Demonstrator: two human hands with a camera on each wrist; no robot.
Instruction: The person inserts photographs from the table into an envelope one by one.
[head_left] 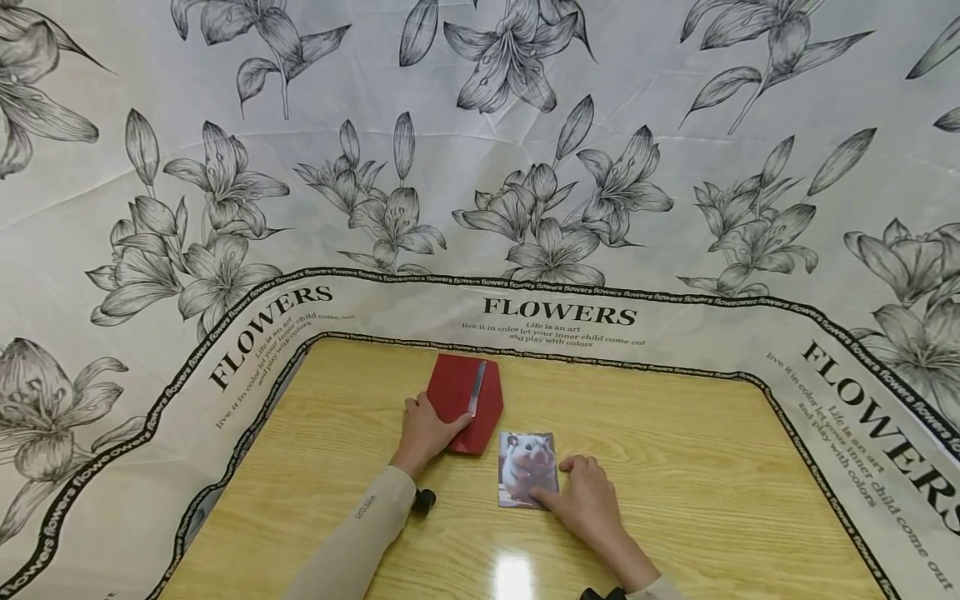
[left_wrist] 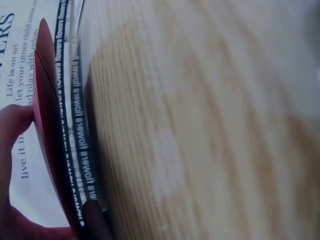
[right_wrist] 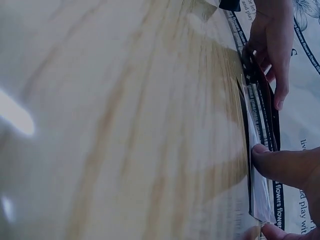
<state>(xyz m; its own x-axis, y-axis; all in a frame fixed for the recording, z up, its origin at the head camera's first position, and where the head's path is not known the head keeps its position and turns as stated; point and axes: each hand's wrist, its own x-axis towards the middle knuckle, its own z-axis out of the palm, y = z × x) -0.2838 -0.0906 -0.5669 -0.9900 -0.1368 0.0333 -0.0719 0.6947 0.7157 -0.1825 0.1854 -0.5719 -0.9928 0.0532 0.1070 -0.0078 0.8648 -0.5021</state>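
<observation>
My left hand [head_left: 428, 429] grips a red paper envelope [head_left: 456, 385] by its near left part, thumb lying over the top. The envelope has a pale strip [head_left: 477, 387] running lengthwise and an angled right side. In the left wrist view, the envelope [left_wrist: 46, 115] shows nearly edge-on, between the thumb and the fingers. A small picture card [head_left: 527, 467] with a hamster-like animal on it is to the right and nearer. My right hand [head_left: 588, 500] holds this card at its lower right corner, thumb on the picture. In the right wrist view, the thumb presses on the card [right_wrist: 261, 197].
A glossy wood-grain table [head_left: 675, 467] lies under both hands, with a bright light reflection near its front. White cloth [head_left: 555, 321] printed with flowers and lettering rises along the table's back and sides.
</observation>
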